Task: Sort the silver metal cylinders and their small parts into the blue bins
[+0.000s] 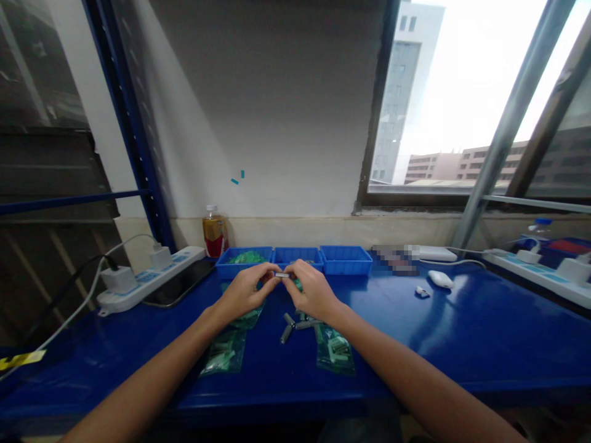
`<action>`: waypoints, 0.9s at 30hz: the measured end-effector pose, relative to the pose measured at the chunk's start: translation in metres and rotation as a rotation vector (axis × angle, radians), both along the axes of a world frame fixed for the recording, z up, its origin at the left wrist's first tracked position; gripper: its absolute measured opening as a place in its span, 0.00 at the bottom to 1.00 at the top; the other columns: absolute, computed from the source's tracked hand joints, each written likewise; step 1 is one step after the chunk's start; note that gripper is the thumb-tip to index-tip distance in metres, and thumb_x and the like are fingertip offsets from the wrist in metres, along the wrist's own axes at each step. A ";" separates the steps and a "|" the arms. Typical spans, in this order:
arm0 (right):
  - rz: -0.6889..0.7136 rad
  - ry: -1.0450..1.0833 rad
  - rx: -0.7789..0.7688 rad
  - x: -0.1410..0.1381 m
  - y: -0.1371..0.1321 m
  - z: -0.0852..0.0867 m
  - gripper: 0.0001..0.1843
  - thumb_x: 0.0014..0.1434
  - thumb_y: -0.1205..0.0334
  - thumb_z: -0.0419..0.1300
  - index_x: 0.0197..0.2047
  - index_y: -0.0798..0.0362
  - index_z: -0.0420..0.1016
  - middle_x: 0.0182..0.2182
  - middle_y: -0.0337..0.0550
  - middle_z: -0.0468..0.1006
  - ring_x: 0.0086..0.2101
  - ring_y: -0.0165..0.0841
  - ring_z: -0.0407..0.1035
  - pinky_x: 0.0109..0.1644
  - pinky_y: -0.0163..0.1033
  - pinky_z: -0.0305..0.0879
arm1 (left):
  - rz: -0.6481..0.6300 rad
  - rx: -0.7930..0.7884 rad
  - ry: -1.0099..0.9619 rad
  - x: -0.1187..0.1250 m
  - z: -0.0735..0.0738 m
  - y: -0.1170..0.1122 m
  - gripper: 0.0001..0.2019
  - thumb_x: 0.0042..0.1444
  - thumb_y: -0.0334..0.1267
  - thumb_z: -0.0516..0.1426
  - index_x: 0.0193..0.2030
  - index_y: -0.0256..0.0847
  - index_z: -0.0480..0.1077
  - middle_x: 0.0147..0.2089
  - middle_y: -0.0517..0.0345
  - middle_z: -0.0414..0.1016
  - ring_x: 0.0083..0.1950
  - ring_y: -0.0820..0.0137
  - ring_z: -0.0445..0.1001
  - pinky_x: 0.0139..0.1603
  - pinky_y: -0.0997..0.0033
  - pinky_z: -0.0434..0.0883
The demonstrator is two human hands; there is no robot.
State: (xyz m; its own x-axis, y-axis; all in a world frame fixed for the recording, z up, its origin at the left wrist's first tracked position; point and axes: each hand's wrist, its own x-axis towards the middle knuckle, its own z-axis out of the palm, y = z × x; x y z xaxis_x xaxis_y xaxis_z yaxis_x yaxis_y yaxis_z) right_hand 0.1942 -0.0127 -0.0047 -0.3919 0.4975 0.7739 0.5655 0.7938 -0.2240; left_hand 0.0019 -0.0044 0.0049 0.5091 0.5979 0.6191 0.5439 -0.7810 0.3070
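Small metallic piece (282,275), clamped in the grip of left hand (244,288) and right hand (314,288) above the tabletop (397,332); three blue trays (346,268) stand near its far edge.

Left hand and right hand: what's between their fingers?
A small silvery piece, gripped by the left hand at one end and the right hand at the other. The head view shows it.
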 end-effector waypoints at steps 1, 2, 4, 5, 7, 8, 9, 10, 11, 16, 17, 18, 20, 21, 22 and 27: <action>0.000 0.001 0.001 0.000 0.000 0.000 0.06 0.62 0.64 0.51 0.38 0.54 0.68 0.32 0.44 0.71 0.34 0.34 0.66 0.41 0.38 0.62 | -0.006 0.006 -0.007 0.000 0.000 0.000 0.11 0.61 0.41 0.52 0.47 0.38 0.67 0.33 0.57 0.73 0.33 0.71 0.71 0.36 0.73 0.68; 0.000 0.003 0.001 0.000 0.000 0.000 0.06 0.62 0.64 0.51 0.37 0.54 0.68 0.32 0.44 0.71 0.34 0.34 0.66 0.41 0.39 0.62 | -0.012 0.012 -0.015 0.000 -0.001 0.000 0.12 0.60 0.40 0.53 0.48 0.38 0.66 0.33 0.58 0.73 0.33 0.72 0.71 0.36 0.74 0.68; -0.004 0.001 0.000 0.000 0.000 0.001 0.08 0.63 0.64 0.50 0.36 0.54 0.68 0.32 0.44 0.71 0.35 0.34 0.66 0.41 0.39 0.62 | -0.016 0.028 -0.020 0.000 -0.002 0.001 0.13 0.60 0.40 0.53 0.49 0.39 0.66 0.32 0.59 0.72 0.32 0.72 0.71 0.36 0.74 0.68; -0.004 -0.003 -0.001 0.000 0.000 0.001 0.08 0.63 0.64 0.50 0.36 0.53 0.69 0.31 0.44 0.71 0.35 0.34 0.66 0.41 0.39 0.62 | -0.011 0.035 -0.016 0.000 -0.002 0.001 0.12 0.60 0.40 0.53 0.48 0.39 0.66 0.32 0.59 0.72 0.32 0.73 0.71 0.36 0.74 0.68; -0.003 -0.011 -0.004 0.000 0.000 0.001 0.09 0.64 0.64 0.49 0.35 0.53 0.69 0.30 0.44 0.71 0.35 0.34 0.66 0.41 0.39 0.62 | 0.006 0.041 -0.003 0.000 -0.002 0.001 0.11 0.61 0.40 0.52 0.47 0.39 0.67 0.32 0.58 0.72 0.32 0.73 0.71 0.35 0.74 0.68; -0.002 -0.014 -0.008 0.000 0.000 0.001 0.09 0.64 0.64 0.49 0.35 0.53 0.69 0.30 0.44 0.71 0.35 0.34 0.66 0.41 0.39 0.62 | 0.013 0.041 0.003 0.001 -0.002 0.001 0.10 0.61 0.40 0.51 0.46 0.39 0.68 0.32 0.58 0.73 0.32 0.72 0.71 0.35 0.74 0.68; -0.002 -0.014 -0.013 0.000 -0.001 0.001 0.09 0.64 0.63 0.49 0.35 0.53 0.69 0.30 0.44 0.71 0.35 0.34 0.66 0.41 0.39 0.62 | 0.017 0.040 0.006 0.001 -0.002 0.001 0.10 0.61 0.40 0.51 0.46 0.39 0.68 0.32 0.58 0.73 0.32 0.72 0.71 0.35 0.74 0.68; -0.002 -0.011 -0.020 0.000 -0.001 0.001 0.08 0.63 0.63 0.50 0.36 0.53 0.69 0.31 0.44 0.71 0.34 0.33 0.66 0.41 0.38 0.62 | 0.019 0.037 0.007 0.001 -0.001 0.001 0.11 0.62 0.40 0.51 0.46 0.39 0.68 0.33 0.57 0.73 0.32 0.72 0.72 0.36 0.74 0.68; -0.004 -0.006 -0.024 0.000 -0.001 0.001 0.07 0.63 0.62 0.51 0.38 0.54 0.69 0.31 0.44 0.71 0.34 0.33 0.66 0.41 0.38 0.62 | 0.021 0.034 0.004 0.001 -0.001 0.000 0.11 0.62 0.40 0.51 0.46 0.38 0.68 0.33 0.57 0.74 0.33 0.71 0.72 0.36 0.74 0.68; -0.004 -0.003 -0.024 0.001 0.000 -0.001 0.07 0.60 0.63 0.55 0.41 0.54 0.68 0.33 0.44 0.71 0.35 0.34 0.66 0.41 0.38 0.62 | 0.017 0.004 0.000 0.002 0.001 -0.002 0.11 0.62 0.41 0.50 0.43 0.38 0.69 0.35 0.55 0.75 0.34 0.71 0.72 0.37 0.73 0.68; -0.002 -0.006 -0.022 0.001 0.000 -0.001 0.06 0.60 0.63 0.55 0.41 0.54 0.68 0.33 0.43 0.71 0.35 0.33 0.66 0.40 0.38 0.62 | 0.018 0.000 0.003 0.002 0.001 -0.001 0.11 0.62 0.41 0.50 0.43 0.38 0.69 0.35 0.55 0.75 0.34 0.71 0.72 0.37 0.73 0.68; 0.002 -0.009 -0.020 0.001 0.001 -0.001 0.05 0.60 0.64 0.55 0.40 0.53 0.68 0.33 0.43 0.71 0.35 0.33 0.66 0.40 0.38 0.62 | 0.019 -0.004 0.007 0.001 0.001 -0.001 0.11 0.63 0.41 0.50 0.42 0.38 0.69 0.35 0.55 0.74 0.34 0.71 0.72 0.38 0.73 0.68; 0.006 -0.009 -0.013 0.001 0.001 -0.001 0.04 0.60 0.64 0.54 0.39 0.53 0.68 0.33 0.43 0.71 0.34 0.33 0.66 0.41 0.38 0.62 | 0.023 -0.006 0.015 0.001 0.001 -0.001 0.11 0.63 0.42 0.49 0.41 0.38 0.69 0.34 0.56 0.74 0.34 0.70 0.71 0.37 0.73 0.67; 0.008 -0.010 -0.009 0.001 0.001 -0.001 0.04 0.61 0.64 0.54 0.39 0.53 0.68 0.33 0.43 0.71 0.34 0.33 0.66 0.41 0.38 0.62 | 0.023 -0.006 0.021 0.001 0.001 -0.001 0.12 0.63 0.42 0.49 0.39 0.38 0.69 0.34 0.56 0.74 0.34 0.70 0.71 0.37 0.73 0.67; 0.008 -0.012 -0.005 0.001 0.000 -0.001 0.04 0.61 0.64 0.54 0.38 0.53 0.68 0.32 0.43 0.71 0.34 0.33 0.66 0.41 0.38 0.62 | 0.022 -0.008 0.029 0.001 0.001 -0.001 0.12 0.63 0.42 0.49 0.38 0.38 0.69 0.33 0.56 0.74 0.34 0.70 0.71 0.37 0.73 0.67; -0.003 -0.009 -0.002 0.001 0.002 -0.001 0.04 0.62 0.65 0.53 0.37 0.53 0.68 0.32 0.44 0.71 0.34 0.33 0.66 0.40 0.38 0.62 | -0.004 -0.002 0.006 0.001 -0.001 0.001 0.11 0.61 0.42 0.51 0.46 0.38 0.67 0.32 0.58 0.72 0.33 0.72 0.71 0.35 0.74 0.67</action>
State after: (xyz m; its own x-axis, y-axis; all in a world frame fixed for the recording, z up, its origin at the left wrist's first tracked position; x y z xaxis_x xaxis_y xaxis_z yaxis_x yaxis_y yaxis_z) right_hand 0.1947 -0.0108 -0.0058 -0.3971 0.5000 0.7696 0.5695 0.7918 -0.2206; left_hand 0.0025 -0.0039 0.0035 0.5148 0.5974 0.6149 0.5428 -0.7823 0.3056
